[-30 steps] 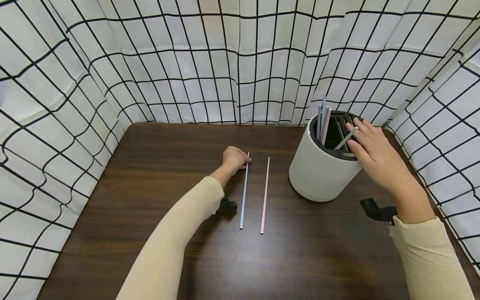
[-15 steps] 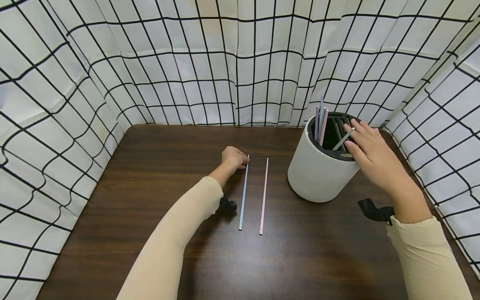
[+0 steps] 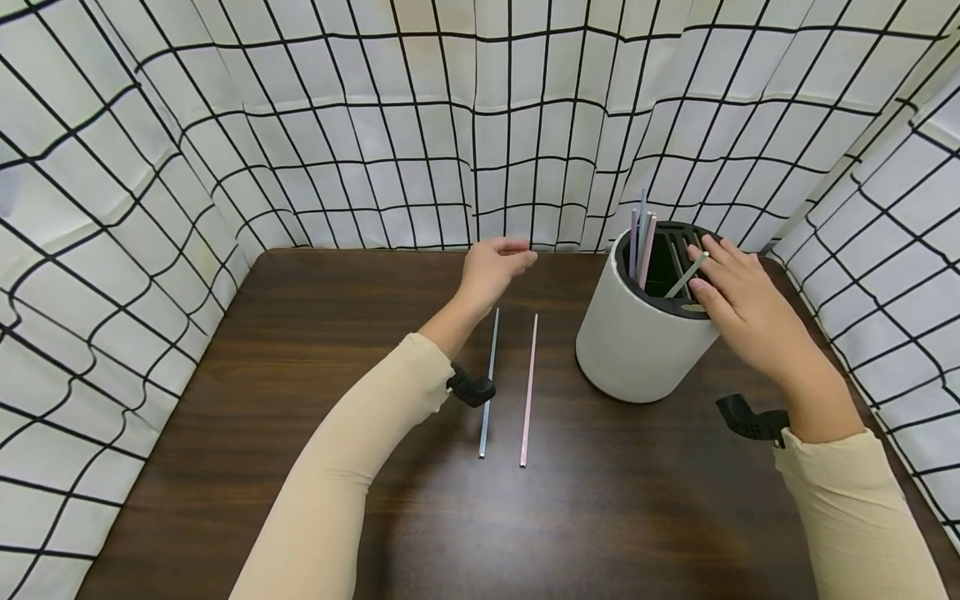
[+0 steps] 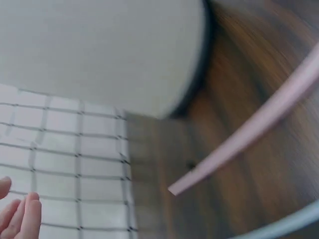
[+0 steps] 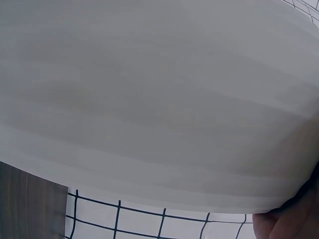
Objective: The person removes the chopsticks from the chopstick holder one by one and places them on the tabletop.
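Note:
My left hand (image 3: 491, 271) is raised over the far part of the table, fingers loosely extended toward the right and holding nothing. Below it a blue straw-like stick (image 3: 491, 375) lies on the wood, partly hidden by the wrist camera. Beside that, roughly parallel, lies a pink stick (image 3: 529, 392), which also crosses the left wrist view. My right hand (image 3: 742, 300) rests on the black-rimmed top of a white round holder (image 3: 637, 350), fingers spread. Inside the holder stand several purple, blue and pink sticks (image 3: 647, 250); a green stick (image 3: 688, 275) leans near my right thumb.
The dark wooden table (image 3: 300, 417) carries the holder at the back right. A white curtain with a black grid (image 3: 375, 142) surrounds the table at the back and both sides. Slots (image 3: 678, 250) divide part of the holder's top.
My left hand has let go of the blue stick's far end and moved up and right, away from it. The blue stick stays on the table. My right hand stays on the holder.

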{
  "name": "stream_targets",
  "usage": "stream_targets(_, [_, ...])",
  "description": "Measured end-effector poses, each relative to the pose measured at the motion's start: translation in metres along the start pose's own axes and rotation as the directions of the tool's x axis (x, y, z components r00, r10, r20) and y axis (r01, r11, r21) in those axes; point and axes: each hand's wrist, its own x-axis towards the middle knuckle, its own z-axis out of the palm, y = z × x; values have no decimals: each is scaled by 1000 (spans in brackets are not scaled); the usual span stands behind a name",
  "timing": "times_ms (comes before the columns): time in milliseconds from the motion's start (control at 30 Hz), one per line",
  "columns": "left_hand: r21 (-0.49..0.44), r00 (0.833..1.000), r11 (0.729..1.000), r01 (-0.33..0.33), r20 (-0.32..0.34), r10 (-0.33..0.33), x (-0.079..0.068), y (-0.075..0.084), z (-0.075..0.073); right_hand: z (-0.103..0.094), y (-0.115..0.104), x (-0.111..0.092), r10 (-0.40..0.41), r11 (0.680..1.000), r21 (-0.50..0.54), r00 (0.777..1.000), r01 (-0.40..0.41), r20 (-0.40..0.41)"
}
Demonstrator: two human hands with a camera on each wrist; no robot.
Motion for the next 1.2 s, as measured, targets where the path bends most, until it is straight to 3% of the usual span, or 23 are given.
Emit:
stream_targets(100, [-91, 996, 993, -72, 52, 77, -6, 15, 4, -1, 1, 1, 2, 1000, -8, 1000, -2, 1])
stream_targets(267, [-107, 973, 977, -186, 117, 198, -18, 37, 15, -2, -1, 2, 23, 1000, -14, 1000, -23, 5])
stream_targets(400, [-121, 955, 964, -238, 152, 255, -26, 48, 24, -2, -1, 4, 23, 1000, -17, 1000, -23, 7])
stream_targets(733, [-196, 914, 933, -302, 219, 342, -38, 57, 43, -1, 2, 1, -4, 1000, -11, 1000, 4, 0])
stream_targets(1200, [-234, 909, 928, -289, 236, 343, -46, 60, 54, 1, -1, 0, -1, 1000, 11, 1000, 1, -10])
